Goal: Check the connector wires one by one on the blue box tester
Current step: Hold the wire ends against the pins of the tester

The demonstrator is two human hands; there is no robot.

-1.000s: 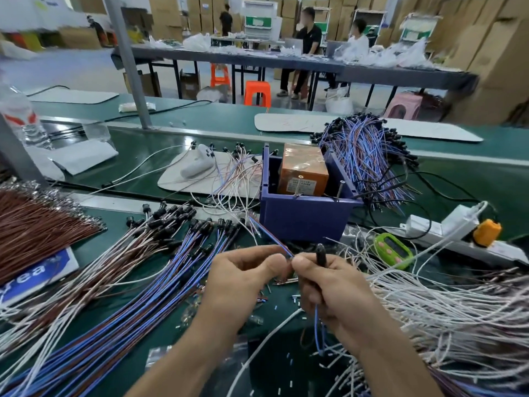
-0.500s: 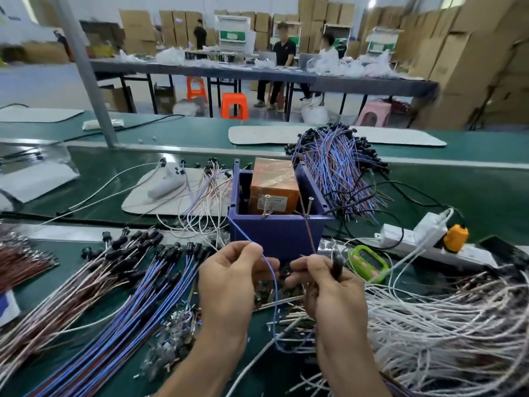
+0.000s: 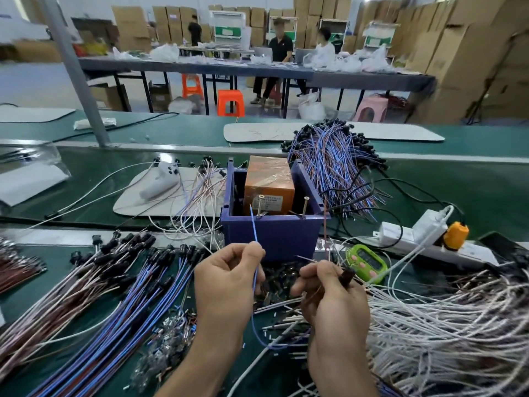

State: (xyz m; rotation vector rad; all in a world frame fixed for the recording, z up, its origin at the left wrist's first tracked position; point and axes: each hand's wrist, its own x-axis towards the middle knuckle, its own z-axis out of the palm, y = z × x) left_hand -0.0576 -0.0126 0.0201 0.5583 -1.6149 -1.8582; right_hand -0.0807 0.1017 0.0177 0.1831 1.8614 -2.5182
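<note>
The blue box tester (image 3: 272, 236) stands mid-table with an orange block (image 3: 269, 184) inside and two upright screws (image 3: 260, 206) on its front rim. My left hand (image 3: 226, 285) pinches a blue wire (image 3: 253, 227) whose bare tip rises toward the left screw. My right hand (image 3: 332, 299) grips the same piece's brown wire (image 3: 325, 224) and black connector (image 3: 347, 275); the brown end points up near the right screw (image 3: 305, 207).
Bundles of blue and brown connector wires (image 3: 114, 296) lie at left, white wires (image 3: 443, 325) at right, another bundle (image 3: 335, 164) behind the box. A green timer (image 3: 366, 263), a power strip (image 3: 423, 239) and a white mat (image 3: 160, 193) are nearby.
Both hands lifted the wire ends up from the table toward the screws on the box rim; the blue tip now stands by the left screw, the brown end by the right.
</note>
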